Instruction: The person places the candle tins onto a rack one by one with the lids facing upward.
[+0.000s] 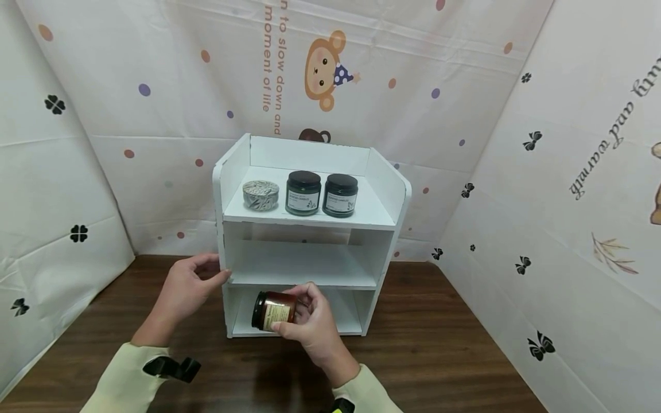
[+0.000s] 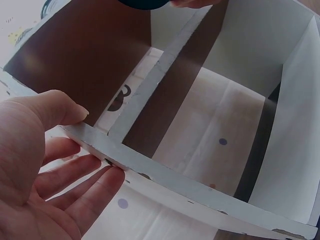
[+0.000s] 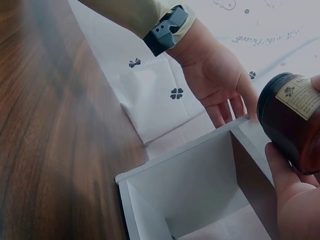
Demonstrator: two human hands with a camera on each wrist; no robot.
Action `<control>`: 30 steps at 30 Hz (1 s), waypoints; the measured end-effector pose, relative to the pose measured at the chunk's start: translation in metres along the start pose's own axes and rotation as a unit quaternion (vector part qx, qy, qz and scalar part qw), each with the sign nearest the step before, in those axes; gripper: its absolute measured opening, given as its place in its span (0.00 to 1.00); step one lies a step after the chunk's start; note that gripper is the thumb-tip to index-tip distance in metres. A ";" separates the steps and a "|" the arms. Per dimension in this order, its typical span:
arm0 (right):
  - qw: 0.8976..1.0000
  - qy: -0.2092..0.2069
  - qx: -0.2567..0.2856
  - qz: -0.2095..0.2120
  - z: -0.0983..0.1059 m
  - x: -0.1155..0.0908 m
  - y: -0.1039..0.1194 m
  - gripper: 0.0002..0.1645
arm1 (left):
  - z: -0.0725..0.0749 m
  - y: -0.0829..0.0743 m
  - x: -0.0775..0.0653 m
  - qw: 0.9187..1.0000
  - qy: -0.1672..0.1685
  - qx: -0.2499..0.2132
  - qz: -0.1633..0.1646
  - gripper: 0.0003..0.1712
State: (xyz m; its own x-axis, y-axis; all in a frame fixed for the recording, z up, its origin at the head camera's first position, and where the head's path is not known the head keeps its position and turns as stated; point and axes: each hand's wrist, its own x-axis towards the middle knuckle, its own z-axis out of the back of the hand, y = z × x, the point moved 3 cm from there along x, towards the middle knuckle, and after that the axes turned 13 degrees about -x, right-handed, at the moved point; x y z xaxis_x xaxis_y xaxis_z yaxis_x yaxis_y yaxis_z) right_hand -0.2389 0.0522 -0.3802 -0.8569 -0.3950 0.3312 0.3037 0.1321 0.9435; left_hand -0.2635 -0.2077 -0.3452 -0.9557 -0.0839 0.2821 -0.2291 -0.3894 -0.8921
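My right hand (image 1: 317, 324) holds an amber jar candle (image 1: 277, 311) with a black lid and cream label. The jar lies tilted on its side, lid to the left, in front of the lower part of a white shelf unit (image 1: 310, 285). In the right wrist view the dark lid (image 3: 272, 100) and the label (image 3: 300, 97) show beside my fingers. My left hand (image 1: 188, 287) grips the shelf's left side panel; in the left wrist view the thumb (image 2: 65, 107) lies at the front edge and the fingers (image 2: 95, 185) on the outer side.
On the top shelf stand a round patterned tin (image 1: 260, 195) and two dark candle jars, one in the middle (image 1: 303, 194) and one to the right (image 1: 340, 196). The unit stands on a dark wooden table (image 1: 423, 344), with printed cloth (image 1: 196, 103) behind and at both sides.
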 end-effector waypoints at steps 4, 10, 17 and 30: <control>1.000 0.000 -0.019 -0.003 0.001 0.000 0.001 0.40 | 0.000 0.000 0.000 1.000 -0.001 -0.002 -0.003 0.26; 1.000 -0.004 -0.028 -0.007 0.003 0.001 0.000 0.36 | 0.000 0.000 0.000 1.000 -0.001 0.000 -0.005 0.26; 1.000 -0.013 -0.023 0.005 0.005 0.000 0.001 0.36 | 0.000 0.000 -0.001 1.000 -0.002 0.005 -0.005 0.25; 1.000 -0.019 -0.002 0.018 0.003 -0.001 0.005 0.40 | -0.001 0.002 0.000 1.000 0.000 0.002 0.000 0.27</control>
State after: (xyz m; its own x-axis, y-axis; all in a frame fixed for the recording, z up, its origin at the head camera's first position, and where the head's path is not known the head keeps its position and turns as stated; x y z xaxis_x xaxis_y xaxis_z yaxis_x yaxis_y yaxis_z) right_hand -0.2381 0.0559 -0.3762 -0.8611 -0.3544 0.3645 0.3358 0.1419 0.9312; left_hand -0.2637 -0.2079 -0.3470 -0.9558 -0.0833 0.2819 -0.2286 -0.3923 -0.8910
